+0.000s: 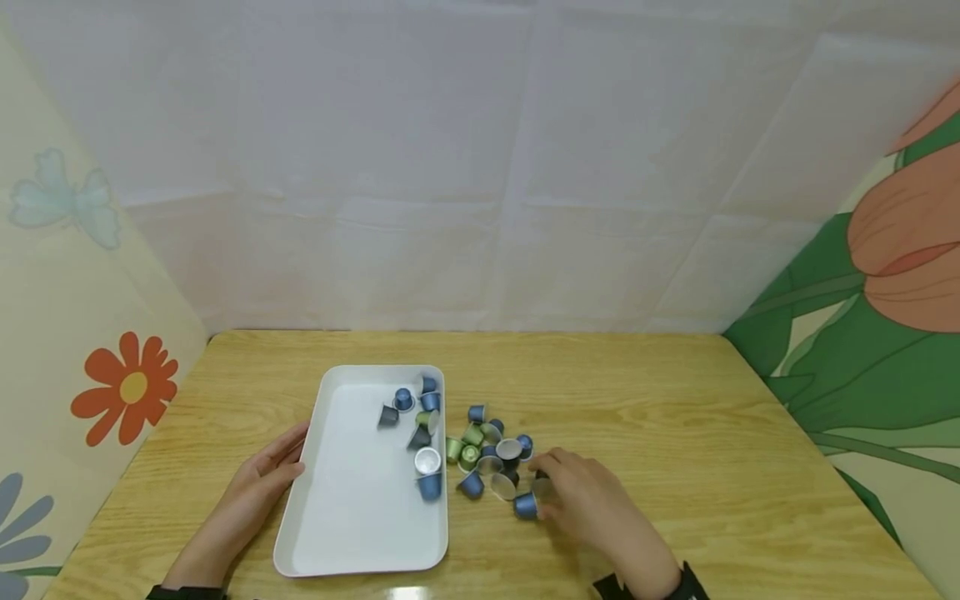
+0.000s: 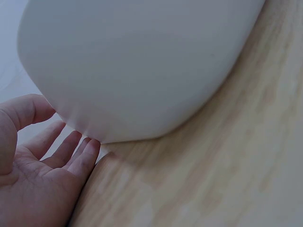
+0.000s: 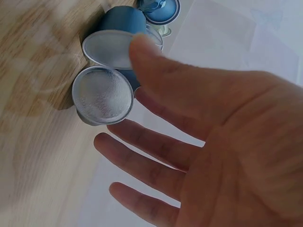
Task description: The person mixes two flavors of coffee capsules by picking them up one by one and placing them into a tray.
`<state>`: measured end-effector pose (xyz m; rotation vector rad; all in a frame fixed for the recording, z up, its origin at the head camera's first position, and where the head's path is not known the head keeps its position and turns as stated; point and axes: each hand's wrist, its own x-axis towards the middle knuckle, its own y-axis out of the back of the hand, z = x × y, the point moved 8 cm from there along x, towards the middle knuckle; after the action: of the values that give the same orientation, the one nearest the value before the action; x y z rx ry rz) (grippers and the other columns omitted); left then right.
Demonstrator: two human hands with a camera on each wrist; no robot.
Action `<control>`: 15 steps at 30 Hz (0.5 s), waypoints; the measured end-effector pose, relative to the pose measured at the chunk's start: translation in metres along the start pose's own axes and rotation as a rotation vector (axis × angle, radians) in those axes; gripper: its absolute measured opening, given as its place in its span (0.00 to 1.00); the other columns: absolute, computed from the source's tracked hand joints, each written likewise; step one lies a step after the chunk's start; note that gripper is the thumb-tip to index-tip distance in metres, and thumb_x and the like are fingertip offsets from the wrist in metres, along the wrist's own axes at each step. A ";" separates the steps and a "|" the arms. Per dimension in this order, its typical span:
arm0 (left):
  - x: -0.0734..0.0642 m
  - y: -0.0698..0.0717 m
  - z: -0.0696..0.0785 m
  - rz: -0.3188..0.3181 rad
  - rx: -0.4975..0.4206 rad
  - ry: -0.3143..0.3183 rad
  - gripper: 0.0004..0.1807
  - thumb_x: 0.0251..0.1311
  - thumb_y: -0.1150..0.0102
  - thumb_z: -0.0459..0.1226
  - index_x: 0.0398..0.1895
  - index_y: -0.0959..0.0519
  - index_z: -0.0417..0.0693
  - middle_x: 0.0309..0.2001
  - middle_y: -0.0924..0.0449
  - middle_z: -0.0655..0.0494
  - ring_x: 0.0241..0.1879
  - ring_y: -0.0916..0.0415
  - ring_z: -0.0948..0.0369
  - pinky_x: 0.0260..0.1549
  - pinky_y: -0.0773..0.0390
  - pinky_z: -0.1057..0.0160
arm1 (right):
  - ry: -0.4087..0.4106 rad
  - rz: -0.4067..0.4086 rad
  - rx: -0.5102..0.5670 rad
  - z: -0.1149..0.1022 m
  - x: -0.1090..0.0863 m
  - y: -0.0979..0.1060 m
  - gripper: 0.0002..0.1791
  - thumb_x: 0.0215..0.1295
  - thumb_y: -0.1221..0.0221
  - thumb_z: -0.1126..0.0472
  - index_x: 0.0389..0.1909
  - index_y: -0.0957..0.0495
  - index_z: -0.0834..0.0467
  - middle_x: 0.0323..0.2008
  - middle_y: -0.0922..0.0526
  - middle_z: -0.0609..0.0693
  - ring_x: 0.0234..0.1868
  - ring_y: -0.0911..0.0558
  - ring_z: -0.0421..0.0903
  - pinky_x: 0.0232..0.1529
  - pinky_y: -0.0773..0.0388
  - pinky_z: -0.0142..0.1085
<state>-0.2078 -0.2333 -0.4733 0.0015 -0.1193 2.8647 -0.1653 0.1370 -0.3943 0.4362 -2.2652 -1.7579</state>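
My left hand [image 1: 258,483] is at the left side of a white tray [image 1: 352,500]. In the left wrist view its thumb and fingertips [image 2: 92,146] touch the tray's outer wall. Several coffee capsules, among them a blue capsule [image 1: 430,487] and a green one [image 1: 423,418], lie along the tray's right side. My right hand [image 1: 588,504] is at the right edge of a loose pile of capsules on the table. Its fingers are spread in the right wrist view, with the thumb overlapping a blue capsule [image 3: 124,19] beside a silver-lidded capsule [image 3: 103,94]. Contact there is unclear.
The pile beside the tray mixes green capsules [image 1: 469,456], blue capsules [image 1: 471,485] and foil lids facing up. A wooden table [image 1: 675,417] carries everything. White cloth [image 1: 480,167] rises behind it, with flower-printed panels [image 1: 885,333] at both sides.
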 end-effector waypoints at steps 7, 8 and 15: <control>0.000 0.001 0.000 0.002 0.000 0.010 0.34 0.73 0.50 0.32 0.75 0.51 0.29 0.71 0.41 0.53 0.62 0.35 0.78 0.56 0.31 0.75 | 0.024 0.005 -0.024 0.003 0.002 -0.002 0.22 0.47 0.24 0.64 0.45 0.18 0.59 0.42 0.18 0.51 0.38 0.18 0.49 0.36 0.19 0.45; 0.000 0.000 0.000 0.003 0.002 0.012 0.34 0.73 0.50 0.32 0.76 0.51 0.29 0.72 0.42 0.52 0.62 0.35 0.78 0.56 0.31 0.75 | 0.024 0.002 -0.024 0.003 0.002 -0.002 0.21 0.48 0.24 0.64 0.45 0.18 0.59 0.41 0.19 0.51 0.37 0.19 0.49 0.36 0.20 0.45; 0.000 0.000 0.000 0.005 0.009 0.022 0.34 0.73 0.50 0.33 0.76 0.50 0.30 0.73 0.44 0.47 0.62 0.35 0.78 0.56 0.31 0.75 | 0.016 -0.017 -0.005 0.005 0.005 -0.011 0.15 0.50 0.27 0.67 0.41 0.17 0.57 0.37 0.21 0.48 0.33 0.20 0.47 0.33 0.21 0.43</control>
<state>-0.2082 -0.2332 -0.4735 -0.0291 -0.1024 2.8696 -0.1708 0.1373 -0.4066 0.4686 -2.2526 -1.7609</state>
